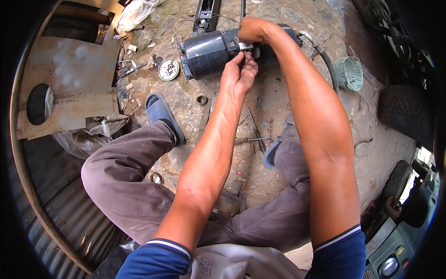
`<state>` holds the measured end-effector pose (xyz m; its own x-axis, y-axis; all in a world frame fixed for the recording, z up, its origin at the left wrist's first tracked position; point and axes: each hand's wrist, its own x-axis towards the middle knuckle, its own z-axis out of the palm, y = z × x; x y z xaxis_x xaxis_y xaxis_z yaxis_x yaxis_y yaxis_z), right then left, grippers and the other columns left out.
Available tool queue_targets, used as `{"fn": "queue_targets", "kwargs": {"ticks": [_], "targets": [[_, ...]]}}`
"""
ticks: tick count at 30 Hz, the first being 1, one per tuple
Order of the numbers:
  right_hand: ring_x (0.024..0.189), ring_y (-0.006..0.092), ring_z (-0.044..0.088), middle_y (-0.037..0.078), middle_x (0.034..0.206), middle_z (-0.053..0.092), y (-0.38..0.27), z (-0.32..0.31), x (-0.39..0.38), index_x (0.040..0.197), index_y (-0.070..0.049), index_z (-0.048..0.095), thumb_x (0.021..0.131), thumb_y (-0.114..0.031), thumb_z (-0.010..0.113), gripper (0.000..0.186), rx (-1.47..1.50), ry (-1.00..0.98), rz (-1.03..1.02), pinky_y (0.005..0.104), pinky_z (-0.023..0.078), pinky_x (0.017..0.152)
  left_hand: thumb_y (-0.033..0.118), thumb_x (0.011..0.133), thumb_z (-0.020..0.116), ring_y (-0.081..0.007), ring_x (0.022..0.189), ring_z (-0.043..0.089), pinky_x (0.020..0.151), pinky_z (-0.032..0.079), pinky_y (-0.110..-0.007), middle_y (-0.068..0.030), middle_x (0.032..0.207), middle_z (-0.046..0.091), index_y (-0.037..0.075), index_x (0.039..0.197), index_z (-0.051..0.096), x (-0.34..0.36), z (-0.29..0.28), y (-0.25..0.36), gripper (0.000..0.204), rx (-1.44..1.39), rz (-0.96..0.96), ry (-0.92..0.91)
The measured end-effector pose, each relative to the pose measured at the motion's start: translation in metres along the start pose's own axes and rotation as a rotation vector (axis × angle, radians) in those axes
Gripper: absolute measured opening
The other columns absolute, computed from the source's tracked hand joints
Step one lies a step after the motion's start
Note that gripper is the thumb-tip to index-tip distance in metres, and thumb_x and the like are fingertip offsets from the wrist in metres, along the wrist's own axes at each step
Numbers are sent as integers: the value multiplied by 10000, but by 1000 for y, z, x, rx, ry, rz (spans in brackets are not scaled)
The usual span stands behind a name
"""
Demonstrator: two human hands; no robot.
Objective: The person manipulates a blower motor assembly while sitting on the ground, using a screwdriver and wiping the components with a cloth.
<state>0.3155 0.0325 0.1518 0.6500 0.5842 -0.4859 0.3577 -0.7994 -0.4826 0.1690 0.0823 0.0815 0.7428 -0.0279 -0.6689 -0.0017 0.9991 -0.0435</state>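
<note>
A dark grey cylindrical machine [203, 55], like an electric motor or pump, lies on the ground in front of me. My left hand [239, 72] is at its near side, thumb and fingers pinched together just under a small silver metal piece [245, 46]. Whether that piece is in the pinch is hard to tell. My right hand [253, 30] reaches over the machine's top, bent at the wrist, its fingers curled and mostly hidden. Behind it a thin black rod [242, 8] runs away from me; I cannot tell whether the hand holds it.
A round metal dish [168, 69] with small parts sits left of the machine. Screwdrivers [256, 129] lie between my feet. A black hose [331, 69] curves past a green mesh basket [348, 74] on the right. Rusty sheet metal [69, 88] stands left, a tyre [406, 111] right.
</note>
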Motion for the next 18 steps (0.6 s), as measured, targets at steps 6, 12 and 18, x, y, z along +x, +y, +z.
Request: {"fn": "queue_targets", "kwargs": {"ticks": [6, 12, 18], "targets": [[652, 294, 631, 230, 778, 672, -9, -8, -11, 880, 101, 711, 703, -93, 610, 281, -54, -45, 35, 420, 488, 572, 7, 955, 614, -185, 821, 593, 726, 509, -304, -112, 918, 614, -50, 1045, 578, -5, 4, -6, 112, -72, 14, 56], [835, 397, 710, 333, 882, 669, -9, -8, -14, 864, 100, 716, 665, -104, 568, 321, -52, -18, 4, 457, 544, 747, 18, 943, 645, -173, 801, 594, 720, 510, -297, -99, 911, 615, -35, 1037, 582, -4, 2, -7, 125, -27, 20, 29], [745, 347, 675, 286, 822, 671, -8, -9, -12, 858, 99, 713, 686, -105, 601, 290, -41, -37, 22, 437, 521, 668, 62, 956, 652, -162, 766, 576, 724, 516, -290, -91, 908, 619, -20, 1042, 584, -6, -3, -8, 136, 78, 43, 14]]}}
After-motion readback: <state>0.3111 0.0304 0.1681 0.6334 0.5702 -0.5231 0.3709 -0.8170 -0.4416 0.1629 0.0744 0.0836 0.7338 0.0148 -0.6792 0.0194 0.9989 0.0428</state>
